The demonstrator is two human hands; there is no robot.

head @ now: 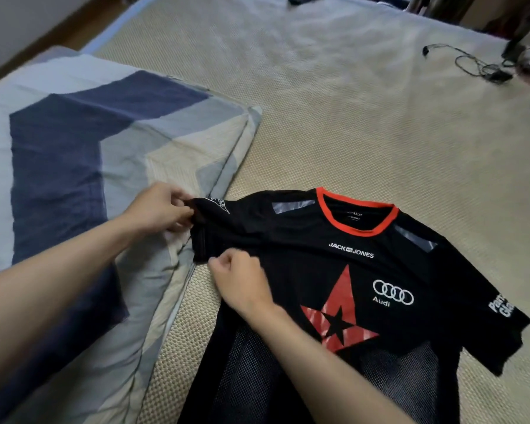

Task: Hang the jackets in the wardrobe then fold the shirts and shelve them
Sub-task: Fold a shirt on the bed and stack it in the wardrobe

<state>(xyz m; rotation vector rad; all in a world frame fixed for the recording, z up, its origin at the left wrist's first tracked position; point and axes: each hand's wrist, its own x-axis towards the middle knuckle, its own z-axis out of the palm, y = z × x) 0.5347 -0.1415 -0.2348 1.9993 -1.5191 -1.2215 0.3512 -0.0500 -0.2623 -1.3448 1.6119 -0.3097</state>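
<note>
The right hand [239, 280] is nearest, its fingers curled and pinching the black shirt [334, 270] at the lower edge of the sleeve. Just beyond, the left hand [159, 209] pinches the end of the same sleeve (over the quilt [74, 133]). The shirt lies front-up on the bed [349, 102], collar far, so the sleeve probably folds rightward.

L hand [161, 206] bare, no rings | R hand [237, 278] bare | forearms sleeveless, no watch
</note>
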